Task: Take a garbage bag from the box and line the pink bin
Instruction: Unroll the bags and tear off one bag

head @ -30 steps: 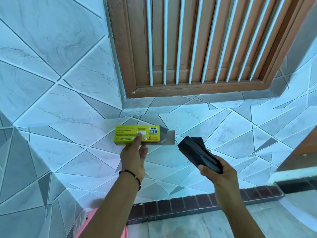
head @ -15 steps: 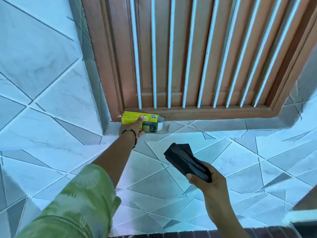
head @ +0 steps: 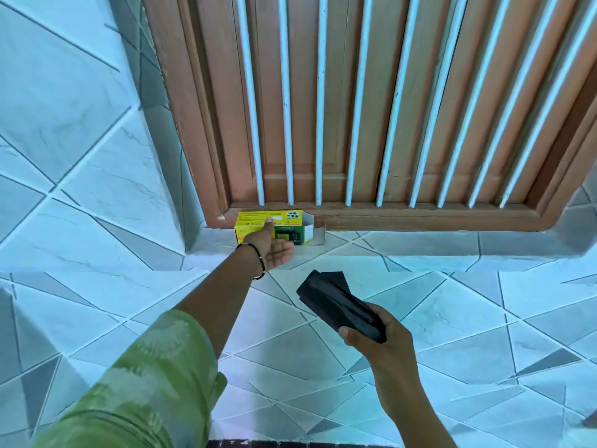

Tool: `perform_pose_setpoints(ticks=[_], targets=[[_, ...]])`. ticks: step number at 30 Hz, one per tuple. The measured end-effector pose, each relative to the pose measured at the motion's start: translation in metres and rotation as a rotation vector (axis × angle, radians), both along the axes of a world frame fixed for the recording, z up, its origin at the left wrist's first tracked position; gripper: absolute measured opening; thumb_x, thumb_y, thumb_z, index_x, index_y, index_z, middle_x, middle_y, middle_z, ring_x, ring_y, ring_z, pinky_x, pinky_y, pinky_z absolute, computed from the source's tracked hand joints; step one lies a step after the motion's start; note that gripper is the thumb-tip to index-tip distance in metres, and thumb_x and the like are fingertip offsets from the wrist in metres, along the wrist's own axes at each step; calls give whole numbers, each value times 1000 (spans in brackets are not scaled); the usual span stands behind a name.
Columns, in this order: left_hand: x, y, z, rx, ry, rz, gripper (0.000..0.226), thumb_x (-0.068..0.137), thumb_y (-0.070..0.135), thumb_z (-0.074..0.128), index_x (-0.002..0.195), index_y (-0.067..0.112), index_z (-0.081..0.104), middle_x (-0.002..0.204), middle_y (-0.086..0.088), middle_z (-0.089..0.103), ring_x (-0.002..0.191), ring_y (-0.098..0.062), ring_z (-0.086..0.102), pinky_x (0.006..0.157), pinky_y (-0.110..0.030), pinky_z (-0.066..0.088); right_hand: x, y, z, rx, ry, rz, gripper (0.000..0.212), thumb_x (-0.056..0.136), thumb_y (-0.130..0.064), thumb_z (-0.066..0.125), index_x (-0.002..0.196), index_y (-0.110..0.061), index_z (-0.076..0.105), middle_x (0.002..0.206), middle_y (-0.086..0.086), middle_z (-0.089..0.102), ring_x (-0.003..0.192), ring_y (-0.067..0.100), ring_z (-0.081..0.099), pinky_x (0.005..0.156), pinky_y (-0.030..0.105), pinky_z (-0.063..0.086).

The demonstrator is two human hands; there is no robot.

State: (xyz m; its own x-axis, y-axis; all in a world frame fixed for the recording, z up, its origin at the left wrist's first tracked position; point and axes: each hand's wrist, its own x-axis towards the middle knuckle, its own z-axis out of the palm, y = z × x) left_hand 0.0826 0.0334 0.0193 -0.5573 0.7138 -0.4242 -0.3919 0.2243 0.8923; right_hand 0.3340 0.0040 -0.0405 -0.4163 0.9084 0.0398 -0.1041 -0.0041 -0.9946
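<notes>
Your right hand point(head: 384, 334) is closing around a folded black garbage bag point(head: 339, 305) and is holding it in the air in front of the tiled wall point(head: 420, 318), with the free end of the bag pointing up and to the left. Your left hand point(head: 273, 248) is reaching forward with the palm open and the fingers loose; its thumb is touching the front of the yellow box point(head: 255, 223), and it is not gripping anything. The box is lying on the tiled ledge point(head: 403, 244), against the bottom of the wooden window frame point(head: 420, 218), with its right end flap standing open. A green sleeve point(head: 145, 383) is covering your left upper arm, and 1 dark bead bracelet point(head: 260, 263) is sitting on that wrist.
</notes>
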Motion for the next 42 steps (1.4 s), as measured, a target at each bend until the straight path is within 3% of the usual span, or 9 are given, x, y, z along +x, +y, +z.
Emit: perform_pose_setpoints(ticks=[5, 10, 15, 21, 28, 33, 37, 40, 42], targets=[[40, -29, -12, 58, 6, -7, 55, 87, 59, 40, 89, 6, 55, 84, -11, 64, 69, -24, 62, 47, -27, 57, 1, -4, -7, 16, 10, -83, 35, 67, -3, 78, 95, -21, 67, 89, 1, 72, 81, 18, 67, 70, 23, 53], [103, -90, -48, 195, 78, -264, 49, 78, 56, 59, 105, 15, 63, 105, -9, 69, 100, -26, 65, 91, -40, 54, -3, -12, -7, 86, -90, -44, 43, 66, -2, 79, 98, -24, 63, 94, -4, 71, 83, 9, 67, 74, 24, 53], [116, -122, -61, 368, -29, -8, 48, 71, 26, 72, 111, 1, 62, 110, -21, 68, 96, -28, 67, 82, -35, 58, 1, -29, -6, 51, -106, 49, 44, 68, -6, 80, 103, -23, 60, 96, -4, 68, 79, 2, 66, 68, 19, 53], [124, -152, -71, 340, -144, 149, 35, 84, 25, 61, 109, 1, 62, 101, -17, 67, 88, -25, 65, 74, -27, 60, -15, -67, -15, -18, -127, 90, 11, 72, -13, 77, 73, -14, 66, 68, 1, 66, 62, 14, 59, 60, 25, 48], [118, -198, -77, 289, -308, 7, 30, 83, 20, 63, 110, 8, 57, 89, -10, 69, 74, -19, 68, 60, -28, 57, -33, -114, -23, 10, -212, -27, 25, 78, -16, 71, 56, -11, 59, 51, 0, 53, 52, 16, 46, 55, 31, 40], [95, -236, -81, 214, -433, -85, 40, 80, 29, 65, 111, 4, 62, 107, -16, 71, 98, -30, 66, 87, -42, 53, -37, -150, -24, -63, -184, -58, 20, 84, -13, 65, 66, -5, 62, 56, 5, 55, 52, 16, 47, 46, 21, 43], [81, -263, -89, 142, -457, -207, 49, 75, 27, 71, 115, 1, 62, 117, -20, 66, 110, -35, 61, 95, -43, 49, -33, -169, -23, -181, -142, 31, 8, 85, -11, 64, 84, -4, 66, 75, 11, 70, 65, 23, 62, 55, 30, 52], [78, -277, -92, 95, -413, -330, 53, 75, 25, 70, 119, -2, 58, 118, -25, 64, 104, -36, 63, 87, -41, 54, -32, -184, -20, -242, -219, 217, 12, 81, -17, 70, 88, -8, 70, 78, 5, 74, 70, 17, 69, 58, 26, 53], [78, -285, -96, 70, -416, -372, 45, 77, 19, 68, 115, -3, 59, 107, -23, 68, 91, -32, 67, 77, -37, 57, -34, -195, -21, -223, -264, 163, 4, 81, -12, 69, 78, -11, 71, 69, 2, 70, 63, 14, 66, 53, 22, 51]])
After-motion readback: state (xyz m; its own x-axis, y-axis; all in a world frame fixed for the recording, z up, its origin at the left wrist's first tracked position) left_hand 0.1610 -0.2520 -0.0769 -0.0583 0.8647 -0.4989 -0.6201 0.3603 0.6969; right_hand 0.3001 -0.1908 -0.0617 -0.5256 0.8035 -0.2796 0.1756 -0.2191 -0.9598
